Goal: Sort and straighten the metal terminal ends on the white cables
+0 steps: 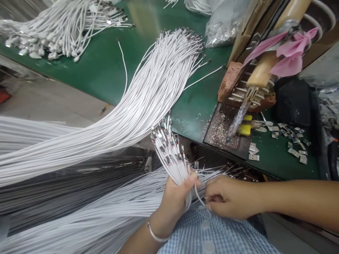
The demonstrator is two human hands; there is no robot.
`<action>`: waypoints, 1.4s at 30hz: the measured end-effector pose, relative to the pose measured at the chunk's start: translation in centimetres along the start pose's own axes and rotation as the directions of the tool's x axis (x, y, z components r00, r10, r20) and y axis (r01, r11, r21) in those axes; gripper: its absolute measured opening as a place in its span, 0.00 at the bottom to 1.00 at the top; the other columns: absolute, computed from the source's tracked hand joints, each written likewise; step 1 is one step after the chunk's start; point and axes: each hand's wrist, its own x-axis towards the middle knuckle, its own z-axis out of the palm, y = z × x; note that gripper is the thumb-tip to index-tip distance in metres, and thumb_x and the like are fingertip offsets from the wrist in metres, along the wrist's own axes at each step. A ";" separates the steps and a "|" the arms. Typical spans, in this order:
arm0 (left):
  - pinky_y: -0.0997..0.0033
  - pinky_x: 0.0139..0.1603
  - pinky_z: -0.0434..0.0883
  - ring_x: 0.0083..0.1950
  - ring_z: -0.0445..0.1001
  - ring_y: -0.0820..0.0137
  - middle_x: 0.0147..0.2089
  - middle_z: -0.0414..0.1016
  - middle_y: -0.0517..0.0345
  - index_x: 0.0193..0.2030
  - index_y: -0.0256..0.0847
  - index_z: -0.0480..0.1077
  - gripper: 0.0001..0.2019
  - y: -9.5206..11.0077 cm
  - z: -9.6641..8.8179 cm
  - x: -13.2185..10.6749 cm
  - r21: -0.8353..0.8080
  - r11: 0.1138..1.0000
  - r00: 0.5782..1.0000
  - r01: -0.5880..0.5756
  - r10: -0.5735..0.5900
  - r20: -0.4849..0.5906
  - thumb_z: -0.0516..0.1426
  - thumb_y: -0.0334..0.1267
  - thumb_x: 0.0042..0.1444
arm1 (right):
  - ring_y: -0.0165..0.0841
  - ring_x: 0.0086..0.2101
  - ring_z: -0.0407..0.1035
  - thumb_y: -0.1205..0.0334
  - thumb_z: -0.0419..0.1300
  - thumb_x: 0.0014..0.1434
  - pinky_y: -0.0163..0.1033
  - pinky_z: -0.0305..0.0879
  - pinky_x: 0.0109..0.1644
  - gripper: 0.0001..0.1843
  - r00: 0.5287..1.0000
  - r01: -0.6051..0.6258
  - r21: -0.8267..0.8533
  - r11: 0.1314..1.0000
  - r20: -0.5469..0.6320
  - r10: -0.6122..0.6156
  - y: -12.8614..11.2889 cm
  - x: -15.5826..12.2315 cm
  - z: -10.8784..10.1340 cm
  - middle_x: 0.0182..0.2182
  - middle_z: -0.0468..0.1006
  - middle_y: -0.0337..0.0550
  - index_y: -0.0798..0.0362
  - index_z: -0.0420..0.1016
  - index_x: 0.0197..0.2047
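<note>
My left hand [176, 194] is wrapped round a bunch of white cables [169, 155] with small metal connectors at their upper ends. The bunch points up and away from me. Beside it, my right hand [227, 197] is closed, fingertips pinched on a single white cable [198, 194] that curves over from the bunch. Below and behind both hands runs a loose mass of white cables [119, 201] toward the left. A larger bundle of white cables [159, 70] lies over the edge of the green table [95, 74], its connector ends at the back.
At the right, a soldering iron [261, 76] with a wooden handle and pink ribbon rests over a debris-covered tray [219, 127] beside a brick [230, 79]. Loose metal connectors [293, 137] lie nearby. Another cable bundle [60, 28] and a plastic bag [224, 28] sit farther back.
</note>
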 end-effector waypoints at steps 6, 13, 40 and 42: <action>0.77 0.25 0.63 0.21 0.65 0.77 0.19 0.70 0.63 0.28 0.37 0.68 0.12 -0.1 0.2 -0.2 -0.039 0.997 0.998 0.060 -0.060 -0.007 0.65 0.40 0.42 | 0.23 0.20 0.51 0.53 0.58 0.53 0.30 0.48 0.22 0.13 0.956 -0.183 0.364 0.913 -0.150 0.252 -0.4 0.5 -1.3 0.18 0.56 0.30 0.57 0.67 0.29; 0.75 0.26 0.64 0.24 0.67 0.74 0.23 0.72 0.61 0.30 0.36 0.70 0.13 -1.8 -0.2 -0.8 0.143 0.981 0.989 0.128 -0.138 0.061 0.65 0.42 0.43 | 0.24 0.21 0.52 0.51 0.62 0.49 0.31 0.50 0.24 0.20 0.943 -0.116 0.576 0.809 -0.191 0.271 -0.3 0.6 -1.4 0.20 0.56 0.28 0.56 0.63 0.38; 0.76 0.27 0.68 0.24 0.69 0.75 0.22 0.73 0.61 0.33 0.36 0.72 0.12 -2.4 -0.7 -1.1 0.079 0.989 0.982 0.128 -0.137 0.127 0.64 0.41 0.45 | 0.28 0.24 0.64 0.53 0.60 0.49 0.35 0.59 0.30 0.14 0.951 -0.118 0.669 0.734 -0.137 0.277 -0.5 0.9 -1.5 0.21 0.67 0.34 0.53 0.61 0.26; 0.77 0.28 0.69 0.25 0.71 0.74 0.23 0.75 0.60 0.32 0.36 0.72 0.10 -2.3 -0.7 -1.1 0.047 0.991 0.984 0.129 -0.134 0.120 0.64 0.40 0.45 | 0.29 0.26 0.67 0.52 0.60 0.49 0.36 0.61 0.32 0.16 0.962 -0.099 0.708 0.699 -0.111 0.248 -0.7 0.9 -1.5 0.21 0.69 0.35 0.52 0.60 0.26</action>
